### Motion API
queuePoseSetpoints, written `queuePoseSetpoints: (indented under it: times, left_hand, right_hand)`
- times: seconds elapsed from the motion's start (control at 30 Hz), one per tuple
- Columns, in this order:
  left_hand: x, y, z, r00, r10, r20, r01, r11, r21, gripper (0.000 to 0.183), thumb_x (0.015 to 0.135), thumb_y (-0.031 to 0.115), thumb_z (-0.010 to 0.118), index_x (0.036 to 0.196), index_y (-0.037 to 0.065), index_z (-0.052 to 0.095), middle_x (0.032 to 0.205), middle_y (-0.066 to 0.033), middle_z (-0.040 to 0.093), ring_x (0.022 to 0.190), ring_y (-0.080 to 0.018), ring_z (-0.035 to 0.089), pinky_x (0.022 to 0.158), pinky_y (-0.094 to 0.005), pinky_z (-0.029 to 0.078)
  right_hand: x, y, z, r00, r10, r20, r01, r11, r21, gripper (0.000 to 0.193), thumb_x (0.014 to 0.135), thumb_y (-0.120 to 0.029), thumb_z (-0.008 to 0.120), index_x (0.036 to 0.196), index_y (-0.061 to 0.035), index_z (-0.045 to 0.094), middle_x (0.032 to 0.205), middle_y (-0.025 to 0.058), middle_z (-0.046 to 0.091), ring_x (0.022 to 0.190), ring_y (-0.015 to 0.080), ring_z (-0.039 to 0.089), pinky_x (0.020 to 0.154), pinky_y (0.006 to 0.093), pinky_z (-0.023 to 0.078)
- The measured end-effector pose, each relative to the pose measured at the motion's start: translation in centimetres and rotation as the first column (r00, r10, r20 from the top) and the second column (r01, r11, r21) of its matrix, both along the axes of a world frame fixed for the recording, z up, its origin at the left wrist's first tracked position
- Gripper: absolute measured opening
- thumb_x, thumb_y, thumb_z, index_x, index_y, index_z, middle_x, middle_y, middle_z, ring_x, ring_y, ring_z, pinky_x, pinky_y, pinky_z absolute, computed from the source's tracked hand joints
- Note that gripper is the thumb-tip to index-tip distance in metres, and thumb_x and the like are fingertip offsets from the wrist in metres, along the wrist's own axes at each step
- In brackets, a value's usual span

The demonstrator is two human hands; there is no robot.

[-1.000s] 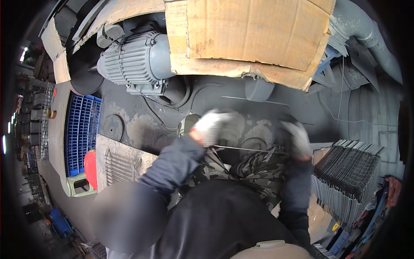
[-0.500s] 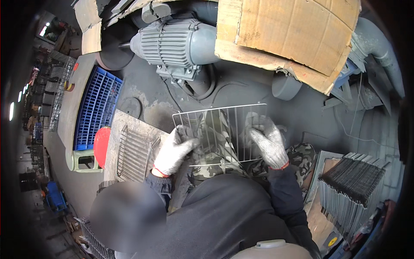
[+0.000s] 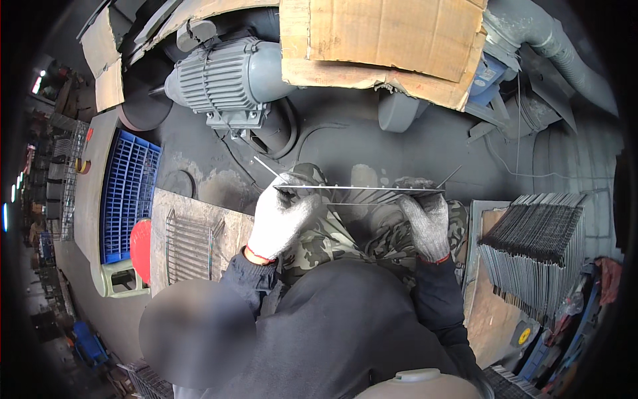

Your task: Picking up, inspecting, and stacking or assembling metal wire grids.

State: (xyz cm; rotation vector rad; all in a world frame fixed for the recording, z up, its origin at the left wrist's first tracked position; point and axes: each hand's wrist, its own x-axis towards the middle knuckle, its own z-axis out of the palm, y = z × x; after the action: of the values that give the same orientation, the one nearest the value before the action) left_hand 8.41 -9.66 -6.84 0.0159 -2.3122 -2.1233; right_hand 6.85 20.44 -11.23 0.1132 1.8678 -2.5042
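Evidently, we had our left hand [image 3: 282,221] and right hand [image 3: 427,223] clamped on the wire rack [image 3: 359,187] between them, its long axis running nine to three o'clock, neither hand nearer.

The gloved left hand [image 3: 282,221] and gloved right hand [image 3: 428,223] grip opposite ends of a wire rack [image 3: 362,188], seen nearly edge-on above camouflage trousers [image 3: 322,243]; a dense stack of racks [image 3: 531,246] stands at right; a ribbed grey motor [image 3: 216,78] sits beyond.
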Motion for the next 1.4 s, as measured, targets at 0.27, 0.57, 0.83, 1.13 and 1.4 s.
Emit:
queuePoseSetpoints:
  times: [0.27, 0.57, 0.83, 1.13, 1.4]
  left_hand:
    - [0.5, -0.1, -0.2, 0.998, 0.06, 0.006, -0.06, 0.998, 0.003, 0.015, 0.094, -0.001, 0.073, 0.108, 0.0, 0.068, 0.101, -0.006, 0.073, 0.092, -0.0115, 0.066, 0.084, -0.0291, 0.055]
    - [-2.9, 1.3, -6.4, 0.967, 0.008, 0.254, -0.06, 0.979, 0.197, 0.02, 0.098, 0.011, 0.076, 0.113, 0.002, 0.067, 0.097, -0.0059, 0.072, 0.083, -0.0108, 0.066, 0.079, -0.0279, 0.055]
    - [-8.9, 4.1, -9.3, 0.839, -0.019, 0.544, -0.143, 0.956, 0.255, 0.027, 0.1, 0.015, 0.076, 0.12, 0.002, 0.063, 0.092, -0.0108, 0.072, 0.068, -0.0204, 0.071, 0.063, -0.037, 0.064]
    - [-13.2, 9.9, -11.2, 0.845, -0.25, 0.473, 0.058, 0.921, 0.384, 0.029, 0.103, 0.013, 0.073, 0.127, 0.005, 0.059, 0.098, -0.0037, 0.068, 0.075, -0.014, 0.069, 0.058, -0.0328, 0.063]
    - [-13.4, 12.6, -12.0, 0.857, -0.326, 0.399, 0.145, 0.896, 0.42, 0.029, 0.103, 0.012, 0.072, 0.129, 0.002, 0.064, 0.108, -0.0052, 0.073, 0.084, -0.0118, 0.067, 0.068, -0.0315, 0.06]
  right_hand:
    - [-0.4, -0.4, -0.1, 0.996, 0.09, -0.014, -0.09, 0.995, 0.032, 0.029, 0.097, 0.011, 0.073, 0.123, -0.0023, 0.07, 0.118, 0.0089, 0.076, 0.108, 0.0175, 0.072, 0.098, 0.0332, 0.058]
    - [-4.5, 0.5, -4.4, 0.969, 0.03, 0.245, -0.055, 0.994, 0.096, 0.019, 0.103, -0.007, 0.072, 0.121, -0.0005, 0.072, 0.108, 0.0036, 0.075, 0.092, 0.0115, 0.069, 0.081, 0.027, 0.057]
    - [-10.0, 2.6, -8.6, 0.921, -0.007, 0.389, -0.085, 0.972, 0.217, 0.022, 0.101, -0.015, 0.075, 0.117, 0.0002, 0.075, 0.095, 0.0066, 0.078, 0.084, 0.0154, 0.073, 0.075, 0.0286, 0.058]
    - [-9.6, 8.4, -8.1, 0.926, -0.209, 0.315, 0.142, 0.965, 0.223, 0.017, 0.098, -0.014, 0.08, 0.103, 0.0019, 0.076, 0.089, 0.004, 0.076, 0.072, 0.0129, 0.069, 0.065, 0.0292, 0.054]
    - [-8.1, 11.9, -4.4, 0.89, -0.245, 0.385, 0.145, 0.952, 0.27, 0.024, 0.098, -0.019, 0.079, 0.109, 0.0026, 0.076, 0.095, 0.0069, 0.077, 0.077, 0.015, 0.072, 0.067, 0.03, 0.057]
